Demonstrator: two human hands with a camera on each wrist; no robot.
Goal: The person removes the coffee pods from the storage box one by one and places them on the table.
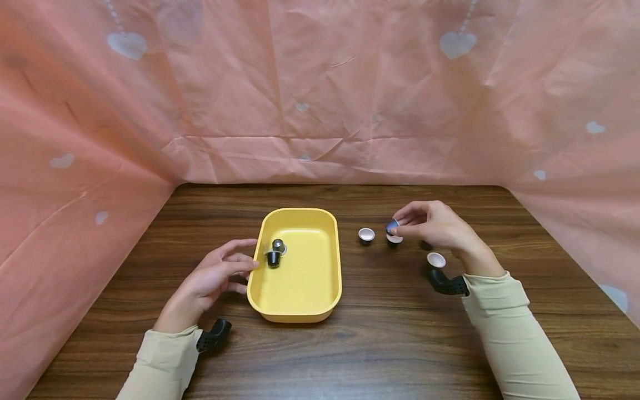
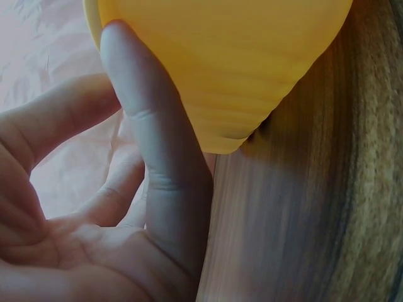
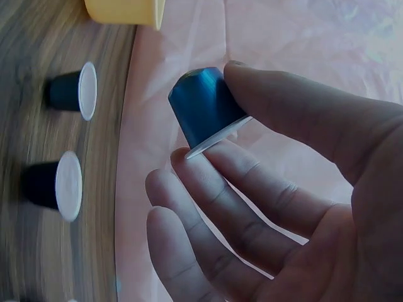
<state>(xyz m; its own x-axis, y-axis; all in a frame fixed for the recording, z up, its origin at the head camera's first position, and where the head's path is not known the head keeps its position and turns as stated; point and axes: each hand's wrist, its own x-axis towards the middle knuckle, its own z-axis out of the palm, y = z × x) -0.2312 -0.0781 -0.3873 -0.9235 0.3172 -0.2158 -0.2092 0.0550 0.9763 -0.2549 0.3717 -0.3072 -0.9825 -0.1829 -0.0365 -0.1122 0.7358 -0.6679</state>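
Note:
My right hand [image 1: 440, 228] pinches a blue coffee capsule [image 3: 204, 107] between thumb and fingertips, held above the table with its pale lid tilted downward in the right wrist view. Just under it in the head view stands another capsule [image 1: 394, 240], lid up. My left hand [image 1: 215, 278] touches the left side of a yellow tray [image 1: 295, 318], fingers loosely extended and the thumb [image 2: 148, 107] lying against the outer wall near the rim. Inside the tray, toward its left wall, lie a black capsule [image 1: 273, 259] and a dark silvery capsule [image 1: 277, 244].
A capsule with its lid up [image 1: 366, 235] stands between tray and right hand. Another capsule [image 1: 436, 260] stands near the right wrist, and a dark one [image 1: 426, 245] is mostly hidden behind that hand. Pink cloth [image 1: 320, 111] with hearts walls in the wooden table [image 1: 390, 333].

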